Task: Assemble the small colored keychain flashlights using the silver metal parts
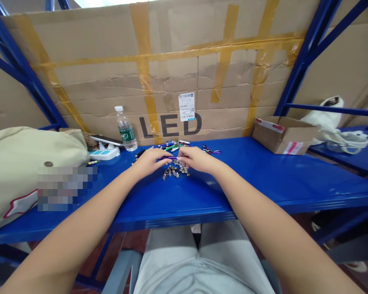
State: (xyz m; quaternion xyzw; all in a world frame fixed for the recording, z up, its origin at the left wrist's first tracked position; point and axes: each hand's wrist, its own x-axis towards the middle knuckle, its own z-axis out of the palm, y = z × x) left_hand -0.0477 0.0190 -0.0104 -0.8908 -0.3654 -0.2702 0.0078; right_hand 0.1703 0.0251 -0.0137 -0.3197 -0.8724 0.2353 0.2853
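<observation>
Both my hands meet over the blue table, holding a slim purple metal tube (172, 157) level between them. My left hand (151, 161) grips its left end, fingers closed. At the other end, the fingertips of my right hand (192, 158) pinch it. Just below lie small round silver discs like button cells (184, 170) and a heap of little metal clips (171, 173). Behind my hands is a pile of slim coloured metal tubes (174, 145), blue, green and silver. A smaller group of dark and purple tubes (209, 150) rests to the right.
A water bottle (126, 130) stands behind left, near a white power strip (104, 153) with a phone above it. A cream bag (27, 163) covers the table's left side. An open cardboard box (283, 134) sits at right. A large cardboard sheet (171, 73) walls the back.
</observation>
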